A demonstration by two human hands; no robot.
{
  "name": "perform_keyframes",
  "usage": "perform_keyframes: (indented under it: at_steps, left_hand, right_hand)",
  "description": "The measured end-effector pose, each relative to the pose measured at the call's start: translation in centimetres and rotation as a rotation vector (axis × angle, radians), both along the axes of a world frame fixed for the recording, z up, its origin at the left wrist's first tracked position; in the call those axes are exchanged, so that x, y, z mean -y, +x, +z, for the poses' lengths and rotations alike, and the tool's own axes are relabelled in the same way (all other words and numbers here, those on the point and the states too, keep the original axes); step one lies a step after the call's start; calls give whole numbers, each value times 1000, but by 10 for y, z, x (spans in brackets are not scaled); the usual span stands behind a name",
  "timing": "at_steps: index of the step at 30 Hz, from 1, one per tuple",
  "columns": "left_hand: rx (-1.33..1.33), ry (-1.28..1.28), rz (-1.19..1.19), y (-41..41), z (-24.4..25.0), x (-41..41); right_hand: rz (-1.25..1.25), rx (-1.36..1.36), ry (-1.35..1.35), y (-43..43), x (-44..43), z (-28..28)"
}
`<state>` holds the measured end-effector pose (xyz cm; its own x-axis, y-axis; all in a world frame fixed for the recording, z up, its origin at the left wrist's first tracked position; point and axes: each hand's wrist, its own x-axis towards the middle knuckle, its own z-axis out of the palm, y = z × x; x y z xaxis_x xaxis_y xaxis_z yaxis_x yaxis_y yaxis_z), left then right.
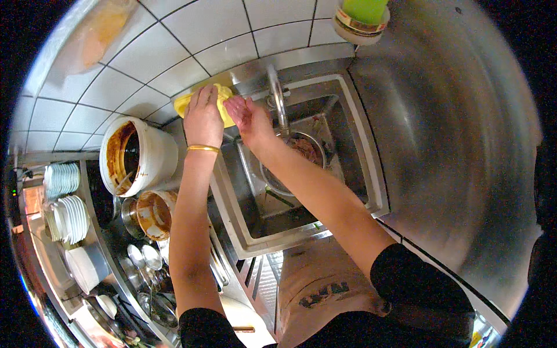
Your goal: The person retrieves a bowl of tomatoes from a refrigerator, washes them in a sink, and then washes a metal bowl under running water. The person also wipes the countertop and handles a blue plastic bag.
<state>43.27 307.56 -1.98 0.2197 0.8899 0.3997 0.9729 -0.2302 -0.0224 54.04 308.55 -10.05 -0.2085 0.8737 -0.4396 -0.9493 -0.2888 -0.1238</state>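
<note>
My left hand (203,115) lies over a crumpled yellow cloth (226,93) at the sink's back left corner, fingers bent across it. A gold-coloured bangle (203,148) circles that wrist. Close beside it, my right hand (254,119) is at the cloth's right edge, its fingers reddened and wet-looking. Whether those fingers grip the cloth is unclear. Under my right forearm, a round metal bowl (323,150) stands in the steel sink (348,130), partly covered, with pinkish pieces that look like raw meat inside. A curved metal faucet (276,89) arches above the bowl.
Left of the sink stand a sauce-stained white bucket (163,145) and a smaller brown-stained tub (156,215). Metal ladles (143,256) lie below them. Stacked plates (72,219) fill a shelf at far left. A green-topped container (363,21) is at the upper right, above steel sheeting (435,130).
</note>
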Motion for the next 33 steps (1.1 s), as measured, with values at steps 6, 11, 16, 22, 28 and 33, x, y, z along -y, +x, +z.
perform_keyframes:
  at_steps: [6, 11, 16, 22, 28, 33]
  left_hand:
    - [95, 154, -46, 25, 8, 29]
    - [1370, -606, 129, 139, -130, 2]
    - [2383, -696, 593, 161, -212, -80]
    - [2607, -744, 477, 171, -223, -87]
    - [2745, -1165, -71, 140, -244, -80]
    - [2230, -1174, -35, 113, -229, -50]
  right_hand:
    - [145, 124, -269, 74, 63, -102]
    - [112, 255, -428, 133, 93, -223]
    - [169, 316, -485, 120, 115, -208]
    - [151, 201, -509, 132, 133, -244]
    - [163, 115, -397, 114, 137, -265]
    - [173, 167, -553, 87, 132, -258]
